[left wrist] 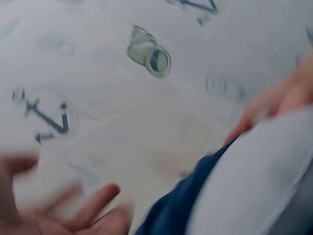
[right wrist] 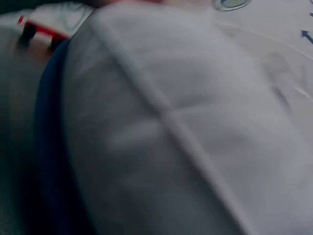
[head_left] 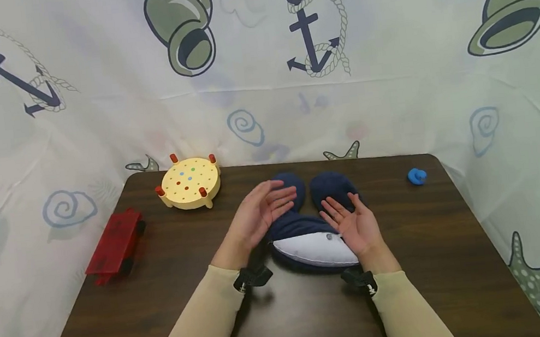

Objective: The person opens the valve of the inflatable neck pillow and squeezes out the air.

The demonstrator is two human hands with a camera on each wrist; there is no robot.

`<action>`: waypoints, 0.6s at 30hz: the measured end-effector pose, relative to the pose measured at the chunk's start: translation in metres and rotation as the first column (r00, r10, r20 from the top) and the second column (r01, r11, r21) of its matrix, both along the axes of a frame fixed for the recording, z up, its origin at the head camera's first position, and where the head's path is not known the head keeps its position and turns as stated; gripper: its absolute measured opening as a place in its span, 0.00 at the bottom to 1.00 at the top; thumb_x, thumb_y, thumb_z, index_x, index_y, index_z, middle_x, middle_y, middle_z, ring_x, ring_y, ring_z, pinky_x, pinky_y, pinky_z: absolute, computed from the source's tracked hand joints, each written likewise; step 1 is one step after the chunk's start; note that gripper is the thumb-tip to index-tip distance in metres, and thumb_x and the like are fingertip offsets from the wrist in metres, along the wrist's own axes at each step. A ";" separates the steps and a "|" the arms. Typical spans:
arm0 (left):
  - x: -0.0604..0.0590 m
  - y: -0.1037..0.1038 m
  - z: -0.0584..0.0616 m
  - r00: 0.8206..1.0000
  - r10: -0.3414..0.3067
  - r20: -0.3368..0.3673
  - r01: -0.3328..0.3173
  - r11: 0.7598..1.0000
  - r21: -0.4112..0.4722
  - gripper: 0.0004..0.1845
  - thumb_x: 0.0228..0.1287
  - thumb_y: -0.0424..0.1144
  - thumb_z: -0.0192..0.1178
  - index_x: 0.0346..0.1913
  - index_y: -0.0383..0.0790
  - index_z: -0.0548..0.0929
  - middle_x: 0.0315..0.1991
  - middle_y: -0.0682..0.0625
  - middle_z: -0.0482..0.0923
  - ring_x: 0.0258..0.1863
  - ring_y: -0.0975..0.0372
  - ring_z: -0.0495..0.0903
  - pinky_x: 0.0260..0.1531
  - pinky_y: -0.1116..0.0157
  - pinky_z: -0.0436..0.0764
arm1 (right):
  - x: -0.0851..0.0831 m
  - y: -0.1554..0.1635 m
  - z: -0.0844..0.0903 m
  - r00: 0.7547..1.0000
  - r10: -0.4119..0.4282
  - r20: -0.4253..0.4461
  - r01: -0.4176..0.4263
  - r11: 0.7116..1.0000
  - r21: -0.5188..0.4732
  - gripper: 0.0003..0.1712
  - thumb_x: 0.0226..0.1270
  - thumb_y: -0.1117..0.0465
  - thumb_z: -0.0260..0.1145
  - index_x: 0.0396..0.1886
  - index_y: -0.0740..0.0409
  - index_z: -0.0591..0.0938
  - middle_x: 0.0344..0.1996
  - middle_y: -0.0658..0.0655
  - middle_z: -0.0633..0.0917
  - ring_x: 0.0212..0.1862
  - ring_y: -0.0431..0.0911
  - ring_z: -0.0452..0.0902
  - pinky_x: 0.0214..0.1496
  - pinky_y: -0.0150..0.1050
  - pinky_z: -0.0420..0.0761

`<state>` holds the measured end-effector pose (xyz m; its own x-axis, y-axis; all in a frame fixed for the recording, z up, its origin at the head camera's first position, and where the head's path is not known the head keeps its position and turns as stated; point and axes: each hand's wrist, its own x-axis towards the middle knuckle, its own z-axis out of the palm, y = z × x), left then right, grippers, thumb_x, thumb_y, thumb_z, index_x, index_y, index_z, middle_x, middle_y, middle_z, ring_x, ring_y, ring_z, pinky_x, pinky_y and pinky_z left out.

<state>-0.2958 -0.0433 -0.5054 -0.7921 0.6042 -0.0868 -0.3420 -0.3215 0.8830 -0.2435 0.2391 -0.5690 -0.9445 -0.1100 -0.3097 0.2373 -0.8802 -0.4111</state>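
Observation:
A navy and white plush toy (head_left: 315, 249) lies on the table, its two rounded dark lobes toward the back and its white side toward the front. My left hand (head_left: 266, 207) is held over its left side, fingers loosely extended and palm turned inward. On the right, my right hand (head_left: 352, 225) is beside and partly over the plush, palm up and fingers spread. Neither hand grips anything. Blurred fingers of the left hand (left wrist: 83, 210) show in the left wrist view, apart from the plush. White fabric of the plush (right wrist: 195, 122) fills most of the right wrist view.
A yellow round dotted toy (head_left: 191, 183) with red-tipped pegs stands at the back left of the dark wooden table (head_left: 435, 283). Along the left edge sits a red toy (head_left: 115, 245) with dark wheels. A small blue knob-shaped piece (head_left: 417, 176) lies at the back right.

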 end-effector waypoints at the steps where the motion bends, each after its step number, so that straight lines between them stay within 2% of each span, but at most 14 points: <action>1: 0.002 0.003 0.005 0.979 -0.001 -0.202 -0.039 0.980 -0.194 0.32 0.88 0.55 0.50 0.82 0.38 0.67 0.84 0.38 0.65 0.86 0.45 0.60 0.87 0.45 0.52 | -0.001 -0.002 -0.001 1.000 0.011 0.004 -0.011 0.999 0.034 0.26 0.91 0.41 0.44 0.79 0.32 0.50 0.85 0.63 0.61 0.88 0.57 0.57 0.87 0.56 0.61; 2: 0.001 0.007 0.007 0.936 -0.051 -0.349 -0.095 0.916 -0.389 0.33 0.86 0.58 0.52 0.82 0.42 0.68 0.86 0.39 0.62 0.88 0.46 0.56 0.88 0.42 0.47 | -0.001 -0.004 -0.001 1.000 0.021 0.003 -0.021 0.998 0.054 0.26 0.91 0.41 0.43 0.79 0.31 0.49 0.86 0.63 0.61 0.88 0.56 0.57 0.87 0.56 0.61; 3: -0.003 0.009 0.001 0.873 -0.149 -0.465 -0.161 0.811 -0.562 0.37 0.83 0.64 0.53 0.84 0.47 0.67 0.88 0.43 0.56 0.90 0.47 0.48 0.88 0.41 0.41 | -0.001 -0.005 -0.001 1.000 0.023 0.003 -0.023 0.998 0.062 0.26 0.92 0.42 0.42 0.80 0.31 0.49 0.86 0.63 0.60 0.88 0.56 0.57 0.87 0.56 0.61; 4: -0.006 0.012 -0.005 0.818 -0.270 -0.508 -0.199 0.696 -0.690 0.40 0.80 0.69 0.55 0.85 0.53 0.66 0.90 0.46 0.50 0.91 0.48 0.41 0.87 0.39 0.36 | 0.000 -0.005 -0.001 1.000 0.014 0.003 -0.014 0.998 0.056 0.25 0.92 0.42 0.42 0.80 0.31 0.49 0.87 0.63 0.59 0.88 0.56 0.57 0.87 0.56 0.61; 5: -0.007 0.014 -0.010 0.772 -0.386 -0.505 -0.219 0.584 -0.782 0.44 0.76 0.74 0.55 0.86 0.57 0.64 0.92 0.49 0.42 0.91 0.48 0.33 0.86 0.36 0.31 | 0.001 -0.004 -0.001 1.000 0.005 0.007 -0.005 0.999 0.044 0.25 0.92 0.42 0.42 0.79 0.31 0.50 0.87 0.63 0.58 0.88 0.57 0.57 0.88 0.56 0.60; 6: -0.008 0.014 -0.017 0.746 -0.479 -0.462 -0.216 0.483 -0.849 0.47 0.73 0.77 0.54 0.88 0.60 0.60 0.92 0.50 0.35 0.91 0.48 0.26 0.84 0.35 0.26 | 0.002 -0.003 0.000 1.000 -0.002 0.012 0.002 1.000 0.027 0.25 0.92 0.42 0.42 0.79 0.31 0.50 0.87 0.63 0.57 0.88 0.57 0.57 0.88 0.55 0.59; 7: -0.009 0.013 -0.027 0.734 -0.529 -0.425 -0.212 0.416 -0.885 0.50 0.71 0.81 0.52 0.88 0.62 0.57 0.92 0.50 0.31 0.90 0.46 0.24 0.84 0.34 0.26 | 0.002 -0.002 0.001 1.000 -0.009 0.018 0.008 1.000 0.010 0.25 0.92 0.42 0.43 0.79 0.32 0.50 0.87 0.63 0.56 0.88 0.57 0.57 0.88 0.55 0.59; 8: -0.009 0.012 -0.033 0.738 -0.551 -0.388 -0.206 0.364 -0.908 0.51 0.69 0.82 0.52 0.89 0.63 0.55 0.92 0.52 0.28 0.90 0.47 0.21 0.84 0.34 0.25 | 0.003 -0.001 0.002 1.000 -0.010 0.021 0.010 1.000 -0.014 0.25 0.92 0.42 0.44 0.79 0.32 0.51 0.87 0.63 0.56 0.88 0.57 0.57 0.89 0.55 0.58; 9: -0.007 0.010 -0.037 0.742 -0.550 -0.383 -0.215 0.347 -0.913 0.51 0.70 0.81 0.53 0.89 0.63 0.55 0.91 0.53 0.27 0.89 0.48 0.21 0.83 0.34 0.25 | 0.003 -0.001 0.004 1.000 -0.010 0.020 0.011 1.000 -0.025 0.25 0.92 0.43 0.45 0.78 0.32 0.51 0.87 0.63 0.57 0.88 0.57 0.56 0.89 0.55 0.58; 11: -0.004 0.009 -0.036 0.754 -0.524 -0.395 -0.228 0.355 -0.907 0.50 0.72 0.78 0.54 0.89 0.61 0.55 0.92 0.52 0.28 0.90 0.48 0.23 0.84 0.34 0.27 | 0.003 0.000 0.006 1.000 -0.009 0.003 0.010 1.000 -0.025 0.25 0.92 0.45 0.47 0.78 0.32 0.50 0.85 0.63 0.61 0.88 0.58 0.56 0.89 0.54 0.58; 13: -0.005 0.012 -0.037 0.748 -0.505 -0.432 -0.262 0.373 -0.890 0.48 0.74 0.75 0.56 0.89 0.60 0.57 0.92 0.53 0.32 0.91 0.48 0.26 0.84 0.34 0.29 | 0.003 0.001 0.007 0.999 -0.014 -0.028 0.014 1.000 0.000 0.26 0.92 0.48 0.50 0.78 0.33 0.51 0.80 0.63 0.69 0.87 0.58 0.58 0.88 0.55 0.60; 14: -0.004 0.014 -0.034 0.743 -0.505 -0.439 -0.279 0.362 -0.889 0.46 0.74 0.73 0.58 0.88 0.61 0.60 0.92 0.54 0.33 0.91 0.49 0.28 0.85 0.34 0.31 | 0.003 0.001 0.008 0.999 -0.019 -0.046 0.020 1.000 0.023 0.27 0.92 0.50 0.51 0.78 0.33 0.51 0.77 0.63 0.73 0.87 0.58 0.60 0.87 0.55 0.61; 16: -0.003 0.019 -0.038 0.731 -0.494 -0.471 -0.329 0.349 -0.877 0.40 0.74 0.72 0.59 0.84 0.63 0.69 0.92 0.56 0.36 0.91 0.49 0.32 0.85 0.32 0.37 | 0.004 0.001 0.007 0.997 -0.025 -0.075 0.031 0.997 0.073 0.27 0.92 0.53 0.52 0.77 0.34 0.52 0.70 0.62 0.81 0.84 0.59 0.66 0.85 0.56 0.63; 18: -0.001 0.024 -0.043 0.731 -0.452 -0.511 -0.392 0.334 -0.857 0.31 0.75 0.70 0.60 0.74 0.65 0.81 0.92 0.57 0.41 0.91 0.50 0.37 0.82 0.29 0.44 | 0.004 0.001 0.006 0.995 -0.022 -0.097 0.034 0.992 0.123 0.26 0.91 0.56 0.52 0.77 0.35 0.53 0.64 0.61 0.85 0.79 0.59 0.73 0.83 0.57 0.66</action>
